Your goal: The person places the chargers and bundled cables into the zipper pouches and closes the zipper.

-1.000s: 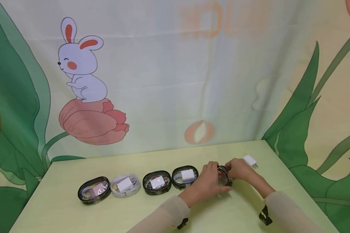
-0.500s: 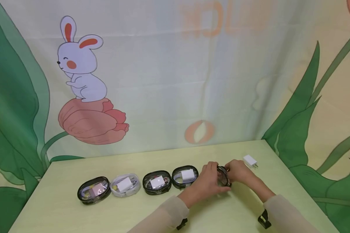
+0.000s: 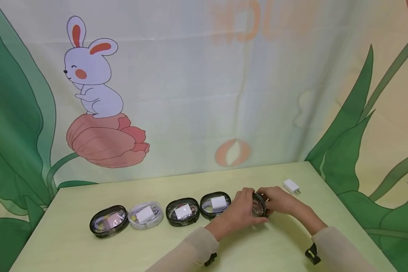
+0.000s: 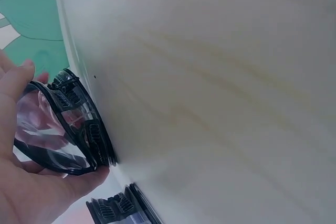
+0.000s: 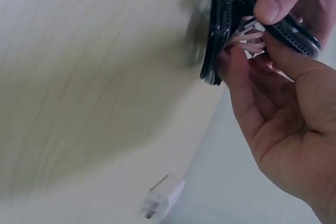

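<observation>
My left hand (image 3: 236, 211) grips a small clear zip pouch with black trim (image 3: 258, 204), thumb along the near side and fingers over the back. The pouch stands tilted up on its side, its zipped edge facing my right hand (image 3: 281, 200). In the right wrist view the pouch's zip (image 5: 214, 35) gapes open. There my right thumb and forefinger reach into the gap and pinch a pale cable (image 5: 249, 44); its far end is hidden inside. The left wrist view shows the pouch's clear face (image 4: 52, 129) and black zip tape.
Left of my hands, a row of zipped oval pouches holds plugs and cables: black ones (image 3: 109, 221), (image 3: 183, 212), (image 3: 215, 205) and a white one (image 3: 146, 215). A white charger plug (image 3: 291, 186) lies at the back right of the table (image 3: 122, 253), before a printed curtain (image 3: 176, 94).
My right hand has shifted slightly at the pouch's opening, its fingers a little further in. My left hand keeps its hold. The head view has tilted very slightly.
</observation>
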`<state>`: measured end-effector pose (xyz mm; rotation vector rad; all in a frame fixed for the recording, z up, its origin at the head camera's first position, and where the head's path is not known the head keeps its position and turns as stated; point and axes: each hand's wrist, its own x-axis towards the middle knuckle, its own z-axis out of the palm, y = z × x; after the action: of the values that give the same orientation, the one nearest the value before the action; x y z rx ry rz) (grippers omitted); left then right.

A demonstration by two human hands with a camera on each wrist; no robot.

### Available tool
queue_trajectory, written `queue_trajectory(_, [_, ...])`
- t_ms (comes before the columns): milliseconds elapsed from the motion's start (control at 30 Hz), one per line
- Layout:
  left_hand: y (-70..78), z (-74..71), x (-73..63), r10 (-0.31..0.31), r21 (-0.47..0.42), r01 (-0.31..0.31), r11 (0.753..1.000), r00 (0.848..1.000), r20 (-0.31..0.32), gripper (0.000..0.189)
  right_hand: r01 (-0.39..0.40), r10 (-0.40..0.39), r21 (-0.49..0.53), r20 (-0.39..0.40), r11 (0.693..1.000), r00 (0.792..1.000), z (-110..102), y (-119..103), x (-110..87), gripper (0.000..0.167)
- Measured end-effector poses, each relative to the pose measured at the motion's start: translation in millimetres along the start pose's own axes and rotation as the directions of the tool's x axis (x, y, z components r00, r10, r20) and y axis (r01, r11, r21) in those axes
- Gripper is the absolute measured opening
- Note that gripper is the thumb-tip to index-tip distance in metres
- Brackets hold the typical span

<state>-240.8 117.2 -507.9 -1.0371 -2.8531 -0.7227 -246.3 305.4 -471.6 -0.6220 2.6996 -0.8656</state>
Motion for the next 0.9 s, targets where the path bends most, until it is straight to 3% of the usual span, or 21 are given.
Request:
queue_trajectory(233, [-1.1, -1.0, -0.8, 0.023, 0.009, -0.023, 1.0, 1.0, -0.003, 0.088, 0.109, -0.11, -0.208, 0.009, 0.972, 0.994, -0.2, 3.9, 0.3, 0.024])
queue_trajectory(400, [-1.2, -1.8, -1.0, 0.034, 0.02, -0.034, 0.999, 0.999, 0.0, 0.087, 0.136, -0.145, -0.253, -0.017, 0.958, 0.989, 4.8, 9.6, -1.1, 0.019])
queue_trajectory(533, [-2.2, -0.9, -0.4, 0.038, 0.041, -0.038, 0.998, 0.999, 0.004, 0.089, 0.091, -0.107, -0.291, -0.039, 0.952, 0.993, 10.4, 12.3, -3.3, 0.021])
queue_trajectory(767, [-3.1, -2.2, 0.0, 0.037, 0.072, -0.038, 0.997, 0.999, 0.012, 0.091, -0.068, 0.043, -0.299, -0.09, 0.952, 0.995, 17.5, 11.1, -4.2, 0.023])
queue_trajectory(900, [-1.7, -3.3, -0.6, 0.047, 0.091, -0.049, 0.995, 0.999, 0.022, 0.092, -0.102, 0.069, -0.296, -0.121, 0.95, 0.99, 20.8, 8.3, -4.5, 0.029])
